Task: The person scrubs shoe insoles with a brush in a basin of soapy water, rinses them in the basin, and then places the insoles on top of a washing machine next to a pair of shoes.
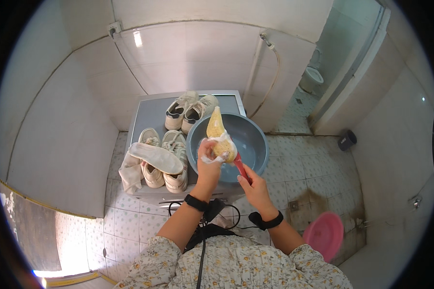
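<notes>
A person in a flowered top is standing in a tiled washroom, working over a grey bench [147,115] with a smooth top. The left hand [208,156] is closing narrowly around a yellow insole [216,126], which is pointing up and away over a blue-grey basin [260,151] and carrying white foam [223,138] on its lower half. The right hand [255,189] is wrapping around a red handle [239,166], whose far end is meeting the insole's lower end and hiding there. The basin is sitting at the bench's right side, reaching past its edge. On the left of the bench, one pair of pale shoes [178,151] is standing near the front, with a white insole [155,158] lying across it and an off-white cloth [128,173] resting beside it. Another pair [192,111] is standing farther back. Behind, a pale wall [188,53] is holding a tap [265,38] with a hose [278,62] hanging down. To the right, a doorway is showing a toilet [313,77]. On the patterned floor [294,166], a dark bin [347,139] is standing by the right wall, and a pink basin [324,236] is tilting nearer the person.
</notes>
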Available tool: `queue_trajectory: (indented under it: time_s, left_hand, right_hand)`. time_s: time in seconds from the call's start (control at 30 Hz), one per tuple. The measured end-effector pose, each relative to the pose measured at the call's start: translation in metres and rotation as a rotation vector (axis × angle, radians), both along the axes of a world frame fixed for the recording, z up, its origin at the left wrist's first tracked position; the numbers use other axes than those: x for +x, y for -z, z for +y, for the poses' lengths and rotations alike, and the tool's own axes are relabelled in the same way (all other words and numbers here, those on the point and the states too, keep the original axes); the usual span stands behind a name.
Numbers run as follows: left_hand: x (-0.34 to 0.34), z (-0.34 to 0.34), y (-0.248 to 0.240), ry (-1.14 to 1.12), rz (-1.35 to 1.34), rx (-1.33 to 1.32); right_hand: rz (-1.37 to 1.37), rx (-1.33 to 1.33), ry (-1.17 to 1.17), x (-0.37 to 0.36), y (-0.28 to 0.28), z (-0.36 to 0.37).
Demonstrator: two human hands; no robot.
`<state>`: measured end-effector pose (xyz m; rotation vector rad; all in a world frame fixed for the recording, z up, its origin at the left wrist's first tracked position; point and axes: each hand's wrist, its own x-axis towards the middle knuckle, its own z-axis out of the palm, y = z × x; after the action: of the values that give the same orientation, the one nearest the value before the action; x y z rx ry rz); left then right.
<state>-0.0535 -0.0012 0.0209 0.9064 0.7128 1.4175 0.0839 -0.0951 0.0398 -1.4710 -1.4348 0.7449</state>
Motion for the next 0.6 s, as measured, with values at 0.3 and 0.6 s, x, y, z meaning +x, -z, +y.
queue_trajectory:
  time_s: [0.3, 0.6]
  left_hand:
    - [-0.022, 0.004, 0.006, 0.085, -0.354, -0.278]
    - [-0.02, 0.002, -0.001, 0.237, -0.722, -0.268]
  right_hand:
    - [-0.11, 0.012, 0.036, -0.012, -0.01, -0.01]
    - [-0.127, 0.036, -0.113, 0.029, -0.004, -0.003]
